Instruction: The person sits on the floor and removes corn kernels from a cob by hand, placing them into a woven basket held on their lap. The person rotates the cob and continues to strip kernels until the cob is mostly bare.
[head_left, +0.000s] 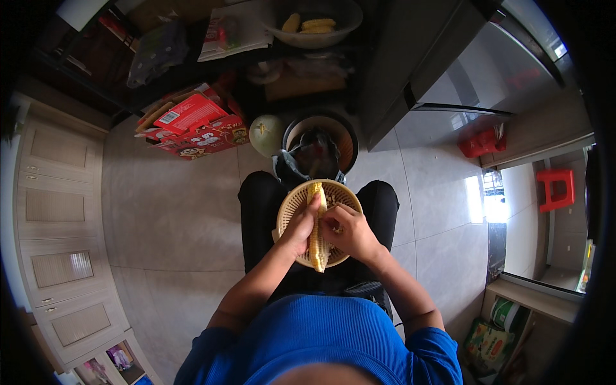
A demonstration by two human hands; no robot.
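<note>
A long yellow ear of corn [317, 247] lies lengthwise over a round tan plastic basket [289, 204], which rests on my lap between my knees. My left hand [301, 226] is wrapped round the ear from its left side, thumb pointing up along the kernels. On the ear's right side, my right hand [350, 231] has its fingers curled in against the kernels. Some pale bits show in the basket beside the ear. The ear's near end looks paler, with kernels gone from part of it. What lies beneath both hands is hidden.
Beyond my knees stands a round bin [350, 144] with a black bag [308, 157] over its rim. Left of it are a pale round melon [266, 133] and a red carton [199, 131]. A bowl [314, 40] with more corn sits on a dark shelf. A refrigerator [475, 70] stands at right.
</note>
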